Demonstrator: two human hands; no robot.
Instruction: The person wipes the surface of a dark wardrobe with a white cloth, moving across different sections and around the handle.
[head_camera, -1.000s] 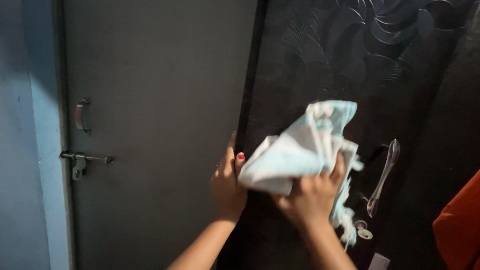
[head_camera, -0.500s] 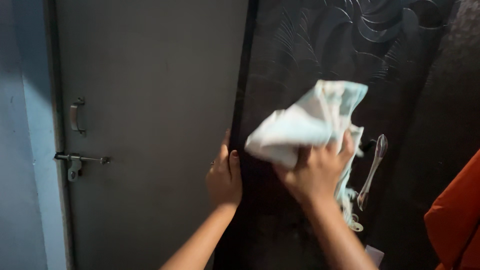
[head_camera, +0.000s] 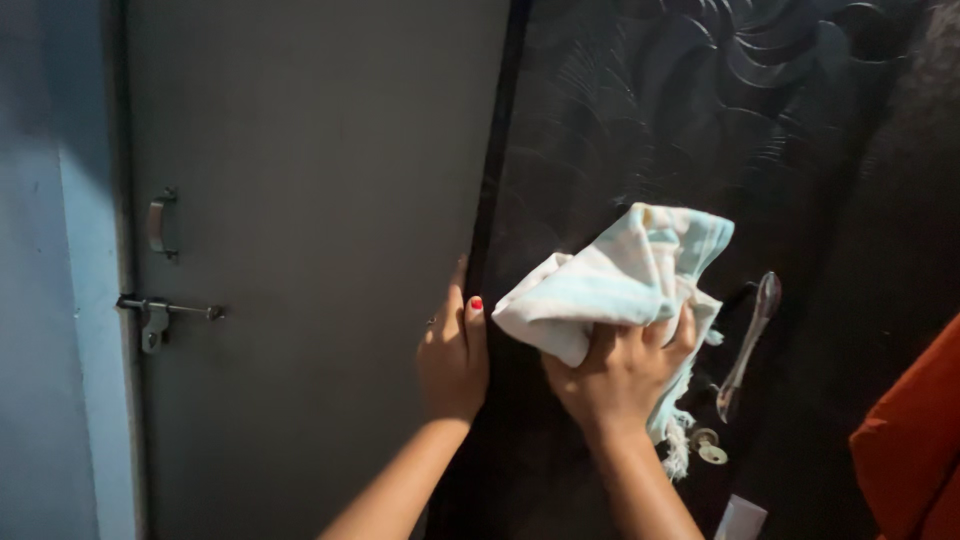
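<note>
A dark door (head_camera: 690, 120) with an embossed swirl pattern stands open in front of me. My right hand (head_camera: 618, 372) is shut on a crumpled white and pale blue cloth (head_camera: 625, 277), pressing it against the door's face. My left hand (head_camera: 453, 350) grips the door's left edge (head_camera: 490, 200), fingers wrapped around it, thumb with red nail polish showing. A silver lever handle (head_camera: 745, 345) sits on the door just right of the cloth, with a small round lock piece (head_camera: 708, 446) below it.
Behind the open door is a grey metal door (head_camera: 320, 220) with a small handle (head_camera: 160, 224) and a slide bolt (head_camera: 165, 312) at its left side. A pale blue wall (head_camera: 50, 300) lies at far left. Orange fabric (head_camera: 915, 440) shows at lower right.
My right hand with the cloth has shifted up and then slightly left and down across the door's face. My left hand has stayed on the door's edge.
</note>
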